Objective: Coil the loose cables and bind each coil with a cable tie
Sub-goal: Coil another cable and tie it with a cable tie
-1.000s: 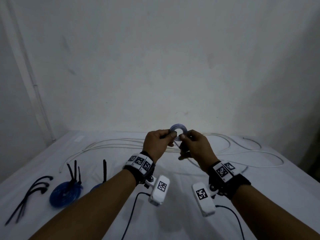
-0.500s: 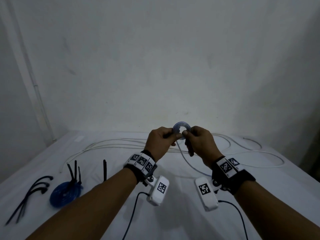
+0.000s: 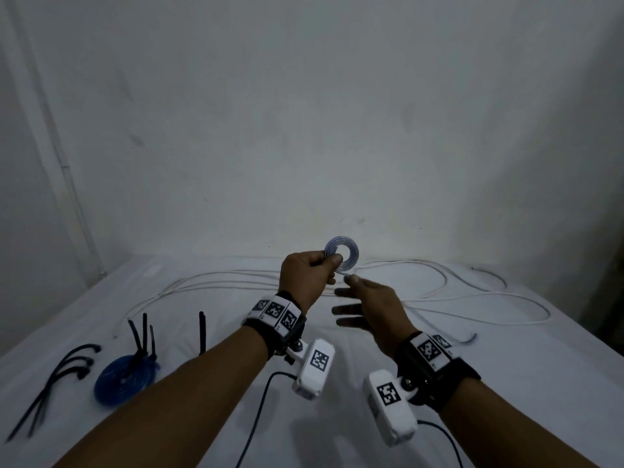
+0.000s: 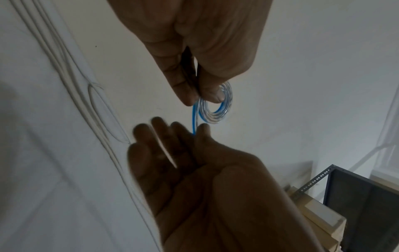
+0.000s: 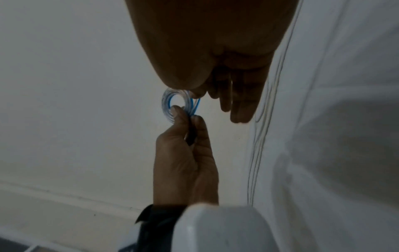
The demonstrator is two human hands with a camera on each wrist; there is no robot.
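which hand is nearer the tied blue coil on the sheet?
Left. The left hand is raised up on the tied blue coil's side, pinching the small coil. The right hand is farther across, fingers spread.

A white sheet (image 3: 506, 383) is spread over the surface, backed by a bare white wall (image 3: 304, 113). A dark metal shelving unit (image 4: 356, 204) is seen in the left wrist view, beside stacked pale boards (image 4: 319, 216).
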